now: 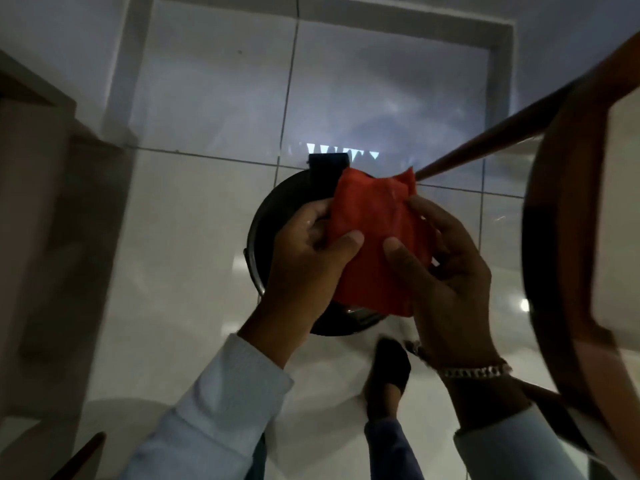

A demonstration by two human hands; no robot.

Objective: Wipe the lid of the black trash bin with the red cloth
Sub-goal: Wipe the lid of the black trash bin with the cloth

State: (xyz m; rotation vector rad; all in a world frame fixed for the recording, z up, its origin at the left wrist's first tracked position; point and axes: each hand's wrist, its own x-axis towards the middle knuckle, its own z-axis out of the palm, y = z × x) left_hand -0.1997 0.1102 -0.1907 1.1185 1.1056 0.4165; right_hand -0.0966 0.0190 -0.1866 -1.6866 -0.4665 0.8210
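Red cloth (374,237) is up in both our hands right now, stretched out flat in the air over the black trash bin (277,209), which sits on the white tile floor (180,254) below. Our left hand (308,258) pinches the cloth's left edge, thumb on top, and our right hand (440,268) grips the right edge the same way. A wooden table (568,237) stands just right of the bin.

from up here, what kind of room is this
Probably an indoor home room, perhaps a dining or kitchen area: a glossy white tiled floor, a round black trash bin on it, and a wooden table edge on the right.
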